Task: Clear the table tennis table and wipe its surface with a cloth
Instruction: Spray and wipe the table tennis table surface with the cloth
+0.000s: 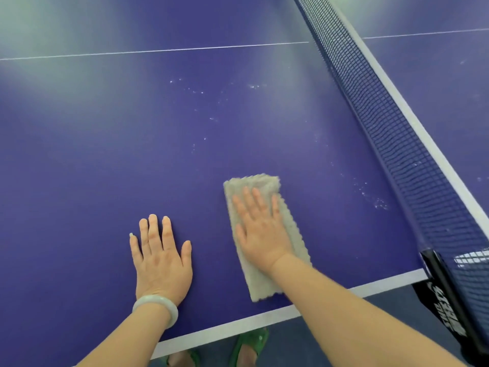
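near the table's (238, 324) side edge, a folded cloth (267, 282) is pressed flat under the spread right hand (260, 234); the left hand (160, 256) is laid flat, fingers straight. white specks (375, 200) beside the net (391, 133) may be missed if strokes stop short.

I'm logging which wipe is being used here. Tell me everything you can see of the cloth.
The cloth is pale beige, with a nubbly, waffle-like texture and wavy edges, and looks folded into a long rectangle. It lies flat on the blue table, its near end just short of the white edge line. The right hand presses on its middle with straight fingers. The left hand rests on the table beside it, apart from it.
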`<action>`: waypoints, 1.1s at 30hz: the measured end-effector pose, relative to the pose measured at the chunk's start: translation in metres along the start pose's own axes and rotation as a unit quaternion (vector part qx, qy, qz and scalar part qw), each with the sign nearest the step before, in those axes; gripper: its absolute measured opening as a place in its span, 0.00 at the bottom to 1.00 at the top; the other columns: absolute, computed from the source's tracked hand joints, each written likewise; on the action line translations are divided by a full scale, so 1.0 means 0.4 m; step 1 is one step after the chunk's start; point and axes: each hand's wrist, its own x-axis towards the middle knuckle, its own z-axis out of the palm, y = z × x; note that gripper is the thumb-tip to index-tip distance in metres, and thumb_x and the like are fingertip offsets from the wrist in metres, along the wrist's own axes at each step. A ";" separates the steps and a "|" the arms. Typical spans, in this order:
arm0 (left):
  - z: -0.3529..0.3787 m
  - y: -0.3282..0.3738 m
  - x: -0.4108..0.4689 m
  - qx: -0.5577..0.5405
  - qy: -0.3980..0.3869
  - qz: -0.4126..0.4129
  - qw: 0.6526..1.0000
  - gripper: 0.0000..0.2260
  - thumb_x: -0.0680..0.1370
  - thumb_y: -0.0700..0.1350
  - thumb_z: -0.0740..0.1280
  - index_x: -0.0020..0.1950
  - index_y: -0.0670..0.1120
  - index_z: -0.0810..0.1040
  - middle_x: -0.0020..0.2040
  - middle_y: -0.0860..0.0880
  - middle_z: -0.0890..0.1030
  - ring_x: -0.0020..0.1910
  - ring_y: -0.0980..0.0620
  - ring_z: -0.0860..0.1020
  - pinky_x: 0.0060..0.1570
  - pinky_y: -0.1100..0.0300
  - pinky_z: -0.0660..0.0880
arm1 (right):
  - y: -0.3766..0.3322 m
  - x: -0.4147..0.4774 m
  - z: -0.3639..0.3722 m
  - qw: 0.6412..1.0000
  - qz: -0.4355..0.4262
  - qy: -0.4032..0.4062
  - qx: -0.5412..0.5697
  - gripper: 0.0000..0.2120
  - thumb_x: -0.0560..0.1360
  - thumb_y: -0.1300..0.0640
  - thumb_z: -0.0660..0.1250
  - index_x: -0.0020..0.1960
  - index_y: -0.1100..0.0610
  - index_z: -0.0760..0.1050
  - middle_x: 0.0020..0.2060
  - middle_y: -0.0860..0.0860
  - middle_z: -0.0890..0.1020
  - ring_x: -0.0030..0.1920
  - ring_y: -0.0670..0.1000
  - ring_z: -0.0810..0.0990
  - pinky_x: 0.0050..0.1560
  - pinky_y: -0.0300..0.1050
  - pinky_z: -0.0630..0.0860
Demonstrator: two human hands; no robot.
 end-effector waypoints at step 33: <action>0.020 0.340 0.054 -0.013 0.013 0.199 0.980 0.31 0.80 0.59 0.44 0.78 0.43 0.61 0.78 0.42 0.60 0.79 0.44 0.54 0.77 0.44 0.49 | 0.340 -0.305 0.030 0.908 0.410 0.084 -0.014 0.33 0.79 0.48 0.44 0.79 0.62 0.49 0.79 0.58 0.51 0.80 0.57 0.47 0.77 0.63 0.47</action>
